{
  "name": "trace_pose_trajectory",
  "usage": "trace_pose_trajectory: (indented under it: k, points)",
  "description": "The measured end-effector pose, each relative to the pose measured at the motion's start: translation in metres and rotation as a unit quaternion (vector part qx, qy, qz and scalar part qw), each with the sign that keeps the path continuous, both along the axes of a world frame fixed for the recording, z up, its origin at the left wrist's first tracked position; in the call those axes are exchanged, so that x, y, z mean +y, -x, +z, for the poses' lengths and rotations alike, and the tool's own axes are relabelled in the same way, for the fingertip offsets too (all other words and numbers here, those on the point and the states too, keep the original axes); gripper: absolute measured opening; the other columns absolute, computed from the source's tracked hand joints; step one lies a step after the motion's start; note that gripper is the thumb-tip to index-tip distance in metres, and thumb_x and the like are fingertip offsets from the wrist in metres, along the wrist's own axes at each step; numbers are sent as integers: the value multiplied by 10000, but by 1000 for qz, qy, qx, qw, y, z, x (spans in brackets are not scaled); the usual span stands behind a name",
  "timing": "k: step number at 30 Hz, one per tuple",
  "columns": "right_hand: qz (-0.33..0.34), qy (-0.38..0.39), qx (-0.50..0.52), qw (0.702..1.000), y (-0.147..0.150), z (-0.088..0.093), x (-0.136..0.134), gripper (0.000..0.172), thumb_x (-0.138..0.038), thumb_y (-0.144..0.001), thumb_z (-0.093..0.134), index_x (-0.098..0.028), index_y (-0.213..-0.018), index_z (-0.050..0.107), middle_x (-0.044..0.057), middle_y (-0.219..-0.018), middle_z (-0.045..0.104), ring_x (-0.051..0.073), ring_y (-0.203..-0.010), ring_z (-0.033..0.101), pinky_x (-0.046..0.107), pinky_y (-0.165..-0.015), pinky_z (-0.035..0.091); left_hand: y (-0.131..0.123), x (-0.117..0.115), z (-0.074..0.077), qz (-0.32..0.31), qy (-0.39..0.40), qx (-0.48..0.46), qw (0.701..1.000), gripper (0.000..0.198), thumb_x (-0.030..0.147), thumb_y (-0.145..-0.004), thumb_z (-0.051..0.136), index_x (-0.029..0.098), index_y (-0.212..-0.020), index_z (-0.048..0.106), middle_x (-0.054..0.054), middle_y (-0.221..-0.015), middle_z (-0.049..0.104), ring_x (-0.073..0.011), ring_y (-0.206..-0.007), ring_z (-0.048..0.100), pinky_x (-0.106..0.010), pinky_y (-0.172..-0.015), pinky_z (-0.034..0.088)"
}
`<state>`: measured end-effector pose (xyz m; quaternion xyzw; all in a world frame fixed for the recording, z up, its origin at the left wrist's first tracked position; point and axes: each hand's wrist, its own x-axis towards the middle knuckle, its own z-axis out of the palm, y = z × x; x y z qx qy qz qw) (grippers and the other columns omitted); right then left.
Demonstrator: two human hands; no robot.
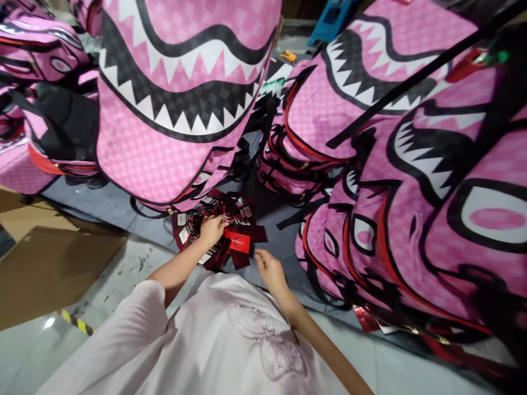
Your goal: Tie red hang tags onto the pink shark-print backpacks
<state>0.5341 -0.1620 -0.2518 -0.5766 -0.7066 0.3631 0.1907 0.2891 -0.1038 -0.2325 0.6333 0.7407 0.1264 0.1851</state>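
A fanned-out pile of dark red and black hang tags (pixel 184 233) with strings lies on the grey table surface in front of me. My left hand (pixel 212 230) reaches over the middle of this pile, its fingers closed around the gathered strings. One bright red tag (pixel 239 242) sticks out from the pile toward the right. Just beyond its dark edge is my right hand (pixel 269 270), fingers curled and pinched together. Whether those fingertips hold anything is too small to make out. A large pink backpack (pixel 164 159) with a shark-mouth print stands right behind the tags.
Several more pink shark-print backpacks (pixel 329 120) crowd the right side, overlapping each other. Others (pixel 53 60) are heaped at the left. A black strap (pixel 395 99) crosses the upper right. A cardboard box (pixel 61 269) sits on the floor at left. A blue object (pixel 331 21) stands at the back.
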Motion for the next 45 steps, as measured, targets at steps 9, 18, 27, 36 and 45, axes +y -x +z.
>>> trace_pose_trajectory:
  k: [9,18,27,36,45]
  points:
    - [-97,-167,-216,957,11,48,39,296,-190,-938,414,-158,-1127,640,159,-1176,625,291,-1142,491,442,-996,306,-93,33,3,-213,-6,-56,976,291,263,-902,570,224,-1175,661,-85,-1112,703,-222,-1050,615,-381,-918,432]
    - [-148,40,-206,967,12,13,56,231,-243,-940,474,-221,-1089,650,64,-1020,705,212,-955,605,329,-812,353,-99,54,-5,-221,1,-104,970,285,267,-868,622,202,-1139,682,-60,-1271,648,-228,-1106,595,-363,-968,468]
    - [-104,27,-263,959,16,15,68,260,-188,-934,441,-193,-1005,692,100,-1092,662,234,-1035,532,387,-900,276,-94,63,-6,-222,-2,-140,965,217,256,-839,651,216,-1046,707,-36,-1317,606,-230,-1181,547,-353,-1018,451]
    - [-95,149,-332,926,-6,58,44,230,-157,-872,500,-184,-1018,675,116,-1056,671,252,-998,576,378,-848,320,-107,54,-1,-189,-13,-134,973,216,333,-813,685,211,-990,702,-42,-1241,644,-251,-1136,547,-395,-965,437]
    - [-204,133,-105,964,-4,37,50,127,-106,-755,563,-198,-689,623,-2,-669,649,167,-795,612,298,-831,348,-90,87,0,-84,-33,-183,979,209,264,-882,549,187,-1032,673,-76,-1075,675,-225,-1146,555,-366,-997,419]
